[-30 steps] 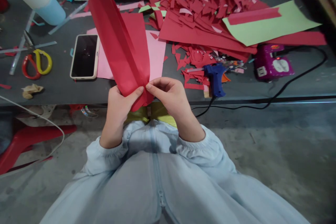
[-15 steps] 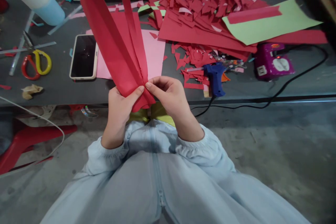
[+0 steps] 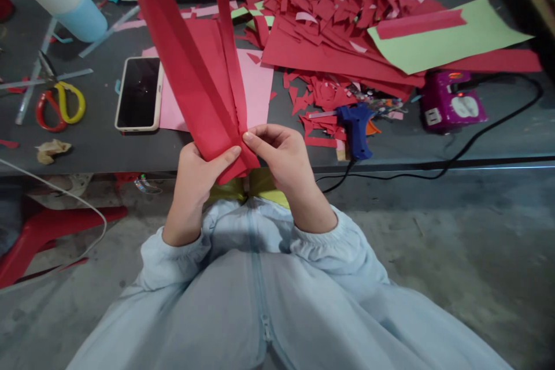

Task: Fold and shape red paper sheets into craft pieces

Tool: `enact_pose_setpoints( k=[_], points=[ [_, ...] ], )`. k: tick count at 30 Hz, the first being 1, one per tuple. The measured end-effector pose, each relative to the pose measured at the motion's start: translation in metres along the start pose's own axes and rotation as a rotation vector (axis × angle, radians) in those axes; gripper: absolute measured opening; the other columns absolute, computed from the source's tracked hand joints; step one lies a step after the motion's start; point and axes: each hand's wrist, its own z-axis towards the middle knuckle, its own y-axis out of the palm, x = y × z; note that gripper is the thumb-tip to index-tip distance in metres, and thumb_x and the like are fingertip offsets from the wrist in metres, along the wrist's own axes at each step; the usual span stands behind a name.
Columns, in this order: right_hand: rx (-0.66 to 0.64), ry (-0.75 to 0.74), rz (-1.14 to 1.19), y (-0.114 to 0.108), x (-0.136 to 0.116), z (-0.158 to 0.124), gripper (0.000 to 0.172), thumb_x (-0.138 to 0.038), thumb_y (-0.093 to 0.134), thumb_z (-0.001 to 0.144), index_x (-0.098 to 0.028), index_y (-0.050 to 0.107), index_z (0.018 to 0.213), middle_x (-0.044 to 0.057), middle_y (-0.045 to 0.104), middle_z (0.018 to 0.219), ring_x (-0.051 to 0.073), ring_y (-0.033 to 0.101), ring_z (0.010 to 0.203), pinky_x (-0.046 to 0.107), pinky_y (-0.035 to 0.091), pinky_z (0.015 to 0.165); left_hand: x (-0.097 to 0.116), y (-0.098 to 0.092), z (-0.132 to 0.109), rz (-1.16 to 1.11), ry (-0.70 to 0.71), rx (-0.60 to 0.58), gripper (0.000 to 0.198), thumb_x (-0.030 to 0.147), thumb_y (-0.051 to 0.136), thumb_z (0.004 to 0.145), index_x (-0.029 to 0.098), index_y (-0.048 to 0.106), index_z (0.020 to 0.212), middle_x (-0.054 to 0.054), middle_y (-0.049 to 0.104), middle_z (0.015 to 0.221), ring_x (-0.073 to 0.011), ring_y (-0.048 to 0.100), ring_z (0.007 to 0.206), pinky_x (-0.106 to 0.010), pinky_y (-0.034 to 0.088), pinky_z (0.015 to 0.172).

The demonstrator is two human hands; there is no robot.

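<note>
A long folded sheet of red paper stands up from my hands over the table's front edge. My left hand pinches its lower end with thumb on top. My right hand pinches a narrow red strip that has split off the sheet's right side. Both hands are closed on the paper, thumbs nearly touching. A pink sheet lies on the dark table behind it.
On the table lie a phone, red-and-yellow scissors, a blue glue gun, a purple device with a black cord, a green sheet and a heap of red paper scraps. A red stool stands lower left.
The narrow strip at the sheet's right side has come further away from the main sheet and now stands apart. The sheet has tilted slightly. My hands stay almost in place.
</note>
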Motion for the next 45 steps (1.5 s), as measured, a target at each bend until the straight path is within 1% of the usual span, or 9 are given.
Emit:
enact_pose_setpoints(
  k=[4, 9, 19, 27, 30, 33, 36, 41, 45],
  points=[
    [-0.010, -0.009, -0.005, -0.003, -0.001, 0.002, 0.026, -0.044, 0.082, 0.067, -0.020, 0.073, 0.072, -0.001, 0.070, 0.072, 0.012, 0.061, 0.067, 0.026, 0.052, 0.066, 0.000, -0.003, 0.000, -0.004, -0.033, -0.004, 0.036, 0.032, 0.090, 0.060, 0.016, 0.076, 0.088, -0.005, 0.078, 0.087, -0.0200, 0.072, 0.074, -0.033, 0.061, 0.072],
    [-0.064, 0.076, -0.003, -0.007, -0.002, 0.004, 0.032, -0.046, 0.086, 0.059, -0.019, 0.072, 0.069, -0.001, 0.068, 0.067, 0.010, 0.057, 0.061, 0.025, 0.050, 0.061, -0.001, -0.002, 0.002, 0.001, -0.018, 0.026, 0.036, 0.032, 0.090, 0.058, 0.017, 0.075, 0.087, -0.004, 0.077, 0.084, -0.0194, 0.072, 0.073, -0.033, 0.061, 0.073],
    [-0.031, -0.007, -0.029, -0.003, 0.004, 0.001, 0.031, -0.049, 0.079, 0.069, -0.020, 0.069, 0.073, -0.003, 0.065, 0.070, 0.009, 0.056, 0.063, 0.024, 0.048, 0.061, -0.002, 0.005, 0.000, 0.008, 0.043, 0.098, 0.029, 0.032, 0.088, 0.060, 0.018, 0.074, 0.081, -0.002, 0.075, 0.081, -0.0167, 0.070, 0.070, -0.031, 0.060, 0.073],
    [0.019, -0.001, 0.055, 0.001, 0.007, -0.001, 0.027, -0.045, 0.081, 0.068, -0.021, 0.070, 0.073, -0.002, 0.068, 0.072, 0.010, 0.059, 0.066, 0.024, 0.051, 0.065, -0.004, 0.007, -0.001, 0.029, 0.075, 0.125, 0.029, 0.032, 0.088, 0.061, 0.018, 0.074, 0.082, -0.002, 0.075, 0.082, -0.0166, 0.069, 0.071, -0.030, 0.060, 0.072],
    [0.004, 0.023, 0.057, -0.001, 0.006, 0.000, 0.028, -0.046, 0.082, 0.068, -0.020, 0.072, 0.073, -0.002, 0.069, 0.072, 0.010, 0.059, 0.064, 0.024, 0.051, 0.064, -0.005, 0.006, 0.000, 0.044, 0.080, 0.130, 0.030, 0.033, 0.087, 0.062, 0.018, 0.074, 0.083, -0.002, 0.075, 0.082, -0.0168, 0.069, 0.072, -0.031, 0.060, 0.074],
    [-0.050, 0.078, 0.012, -0.006, 0.004, 0.002, 0.034, -0.050, 0.084, 0.062, -0.019, 0.071, 0.071, -0.002, 0.067, 0.066, 0.010, 0.056, 0.059, 0.025, 0.050, 0.058, -0.007, 0.002, 0.002, 0.076, 0.065, 0.136, 0.031, 0.035, 0.087, 0.062, 0.017, 0.073, 0.082, -0.002, 0.074, 0.080, -0.0174, 0.069, 0.070, -0.031, 0.059, 0.071],
    [-0.101, 0.120, 0.006, -0.009, 0.001, 0.004, 0.038, -0.050, 0.086, 0.058, -0.018, 0.070, 0.069, -0.002, 0.065, 0.062, 0.010, 0.055, 0.056, 0.026, 0.049, 0.056, -0.008, -0.002, 0.005, 0.092, 0.071, 0.128, 0.031, 0.036, 0.088, 0.061, 0.017, 0.072, 0.079, -0.002, 0.072, 0.077, -0.0175, 0.068, 0.067, -0.031, 0.058, 0.068],
    [-0.097, 0.093, -0.039, -0.009, 0.001, 0.005, 0.036, -0.049, 0.085, 0.061, -0.018, 0.069, 0.070, -0.001, 0.065, 0.064, 0.011, 0.056, 0.058, 0.026, 0.049, 0.058, -0.008, -0.004, 0.007, 0.081, 0.027, 0.042, 0.039, 0.037, 0.090, 0.057, 0.017, 0.074, 0.086, -0.006, 0.076, 0.086, -0.0202, 0.071, 0.074, -0.033, 0.059, 0.072],
    [-0.081, 0.040, -0.063, -0.009, 0.003, 0.004, 0.032, -0.047, 0.082, 0.065, -0.018, 0.070, 0.070, 0.000, 0.065, 0.064, 0.011, 0.055, 0.058, 0.025, 0.046, 0.055, -0.009, -0.003, 0.008, 0.079, 0.029, 0.071, 0.039, 0.036, 0.090, 0.056, 0.017, 0.073, 0.085, -0.005, 0.076, 0.086, -0.0201, 0.071, 0.073, -0.032, 0.060, 0.070]
  ],
)
